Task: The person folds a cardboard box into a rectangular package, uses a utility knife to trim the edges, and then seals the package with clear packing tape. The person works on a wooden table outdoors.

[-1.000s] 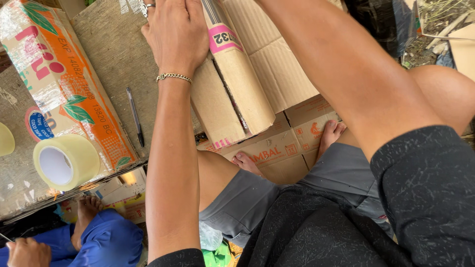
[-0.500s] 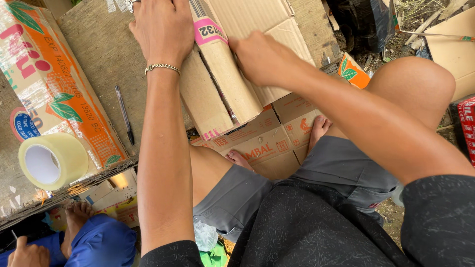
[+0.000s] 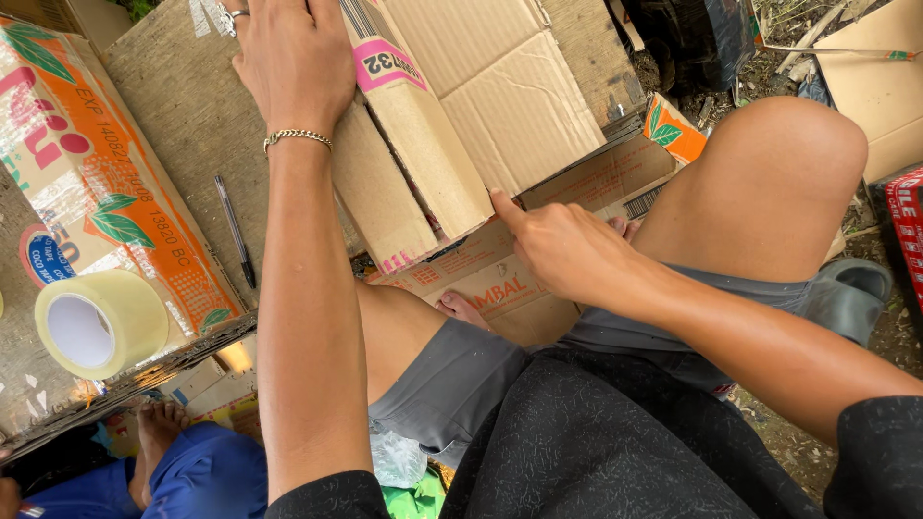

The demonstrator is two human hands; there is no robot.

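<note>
My left hand, with a ring and a thin wrist chain, lies flat with spread fingers on the folded brown cardboard box and presses it down near a pink label. My right hand sits at the near edge of that box, thumb tip touching the flap's lower corner, fingers curled beneath against a printed cardboard piece on my lap. Neither hand lifts anything.
A roll of clear tape and a black pen lie on flattened cartons at the left. Another person's foot and blue clothing show at the bottom left. More cardboard and a red package lie at the right.
My right hand has drawn back from the far side of the box to its near edge. My left hand has stayed pressed on the box. The view has shifted a little.
</note>
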